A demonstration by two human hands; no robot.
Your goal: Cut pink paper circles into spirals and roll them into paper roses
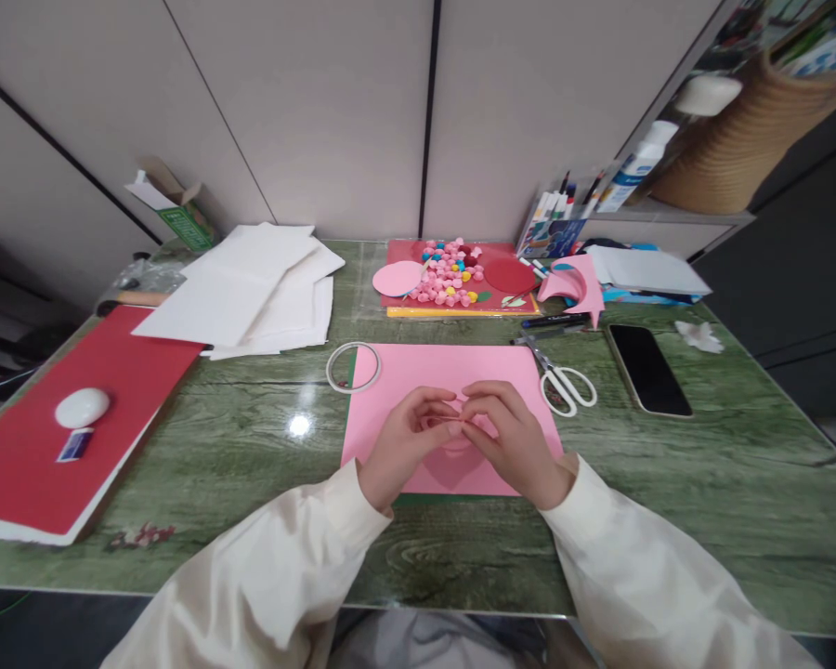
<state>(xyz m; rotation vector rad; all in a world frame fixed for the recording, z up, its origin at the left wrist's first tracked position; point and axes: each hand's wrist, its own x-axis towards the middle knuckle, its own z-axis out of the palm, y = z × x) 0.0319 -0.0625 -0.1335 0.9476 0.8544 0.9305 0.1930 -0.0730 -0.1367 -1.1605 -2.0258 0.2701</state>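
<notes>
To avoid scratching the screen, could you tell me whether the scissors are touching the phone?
Apart. The head view shows bare green table between the scissors handles and the phone edge.

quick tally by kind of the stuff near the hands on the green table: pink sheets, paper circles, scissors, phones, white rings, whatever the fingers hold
pink sheet: 1
small pink piece, pinched by left hand and right hand: 1
paper circles: 2, a pink circle and a dark red circle
scissors: 1
phone: 1
white ring: 1
total: 7
</notes>
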